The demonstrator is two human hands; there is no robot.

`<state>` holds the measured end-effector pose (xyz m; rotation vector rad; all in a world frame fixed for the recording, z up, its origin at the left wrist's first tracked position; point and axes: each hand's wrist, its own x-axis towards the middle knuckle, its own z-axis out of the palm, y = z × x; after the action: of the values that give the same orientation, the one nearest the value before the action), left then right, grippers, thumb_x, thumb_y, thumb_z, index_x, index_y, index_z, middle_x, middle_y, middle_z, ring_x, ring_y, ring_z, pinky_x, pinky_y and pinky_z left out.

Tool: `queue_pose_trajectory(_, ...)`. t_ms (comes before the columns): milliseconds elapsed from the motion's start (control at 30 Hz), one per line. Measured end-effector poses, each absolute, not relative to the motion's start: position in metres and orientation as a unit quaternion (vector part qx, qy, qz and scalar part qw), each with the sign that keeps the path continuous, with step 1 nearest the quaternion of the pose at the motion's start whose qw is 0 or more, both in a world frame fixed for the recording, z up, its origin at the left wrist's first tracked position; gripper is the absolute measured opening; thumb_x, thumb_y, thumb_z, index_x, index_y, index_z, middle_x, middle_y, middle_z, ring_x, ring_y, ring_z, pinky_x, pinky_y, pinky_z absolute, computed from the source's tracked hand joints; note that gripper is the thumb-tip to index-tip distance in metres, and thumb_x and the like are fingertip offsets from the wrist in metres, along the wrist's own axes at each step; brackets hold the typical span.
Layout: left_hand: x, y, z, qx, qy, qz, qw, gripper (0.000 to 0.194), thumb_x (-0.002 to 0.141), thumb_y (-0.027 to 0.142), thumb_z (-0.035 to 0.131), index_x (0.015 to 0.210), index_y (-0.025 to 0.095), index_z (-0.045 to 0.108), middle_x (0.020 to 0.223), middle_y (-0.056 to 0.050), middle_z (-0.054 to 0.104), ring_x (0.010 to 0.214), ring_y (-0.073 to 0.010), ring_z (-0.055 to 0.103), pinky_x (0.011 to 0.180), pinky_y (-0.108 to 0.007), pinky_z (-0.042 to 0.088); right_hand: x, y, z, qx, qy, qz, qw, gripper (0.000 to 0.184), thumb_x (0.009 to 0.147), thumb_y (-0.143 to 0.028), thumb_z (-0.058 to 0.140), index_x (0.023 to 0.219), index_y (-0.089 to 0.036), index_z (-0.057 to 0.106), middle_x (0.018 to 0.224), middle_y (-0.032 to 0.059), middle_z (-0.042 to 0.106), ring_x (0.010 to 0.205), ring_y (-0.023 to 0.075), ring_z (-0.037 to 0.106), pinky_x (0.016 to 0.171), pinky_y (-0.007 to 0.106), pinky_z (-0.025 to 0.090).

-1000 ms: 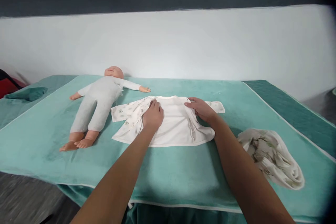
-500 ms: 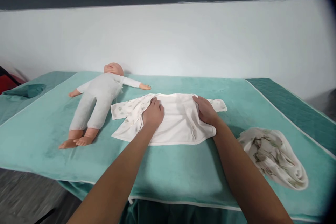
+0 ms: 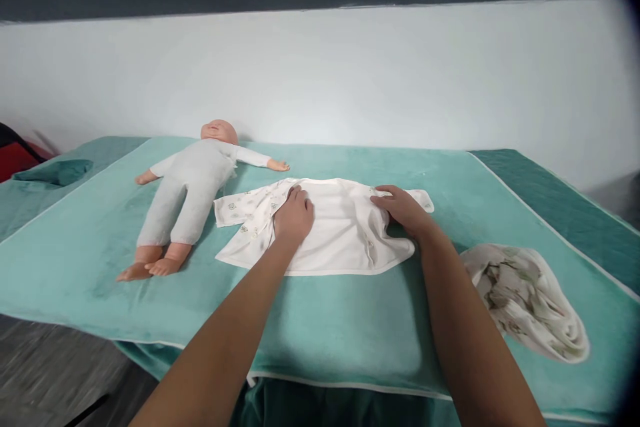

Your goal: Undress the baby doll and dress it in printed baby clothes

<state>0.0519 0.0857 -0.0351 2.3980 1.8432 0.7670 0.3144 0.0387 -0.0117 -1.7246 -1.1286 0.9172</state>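
Observation:
A small white baby shirt (image 3: 335, 237) with a faint print lies spread open and flat on the teal towel (image 3: 320, 320). My left hand (image 3: 293, 216) rests on the shirt's left half, fingers curled and pressing the cloth down. My right hand (image 3: 403, 210) lies on the shirt's right front panel by the sleeve, fingers stretched over the fabric. A baby doll (image 3: 193, 190) in a pale grey suit lies on its back to the left of the shirt, its arm almost reaching the collar.
A crumpled printed cloth (image 3: 525, 300) lies at the right near the towel's edge. A darker green folded cloth (image 3: 53, 172) sits far left. A white wall (image 3: 320, 80) runs behind the table. The table's front edge is near me.
My right hand slid a little to the right across the shirt's right panel, smoothing it. My left hand stayed in place. The view dropped slightly.

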Motion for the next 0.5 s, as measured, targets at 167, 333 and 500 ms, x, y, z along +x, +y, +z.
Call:
queue_pose_trajectory(167,0.052,0.086,-0.036,0.768,0.589,0.251,0.010,0.034,0.098,0.030,0.035,0.123,0.025,0.058,0.147,-0.003,0.053,0.139,-0.0189,0.044,0.111,-0.036,0.044,0.319,0.020,-0.007,-0.649,-0.471,0.440,0.405,0.054,0.075,-0.046,0.073,0.124,-0.025,0.061,0.107,0.0081,0.073,0.079,0.0214,0.066,0.059,0.030,0.051)
queue_pose_trajectory(333,0.053,0.085,-0.034,0.766,0.591,0.252,0.015,0.034,0.098,0.029,0.035,0.124,0.025,0.057,0.146,-0.002,0.054,0.138,-0.0190,0.045,0.110,-0.037,0.045,0.319,-0.008,-0.005,-0.576,-0.487,0.496,0.430,0.055,0.079,-0.046,0.072,0.129,-0.029,0.059,0.104,0.0051,0.073,0.084,0.0219,0.068,0.066,0.031,0.054)
queue_pose_trajectory(500,0.053,0.085,-0.034,0.764,0.597,0.246,0.017,0.035,0.098,0.029,0.035,0.124,0.025,0.057,0.148,-0.002,0.052,0.139,-0.0184,0.044,0.111,-0.035,0.044,0.319,-0.031,-0.013,-0.637,-0.472,0.411,0.451,0.058,0.076,-0.047,0.073,0.129,-0.027,0.060,0.101,0.0043,0.072,0.083,0.0205,0.067,0.069,0.031,0.052)
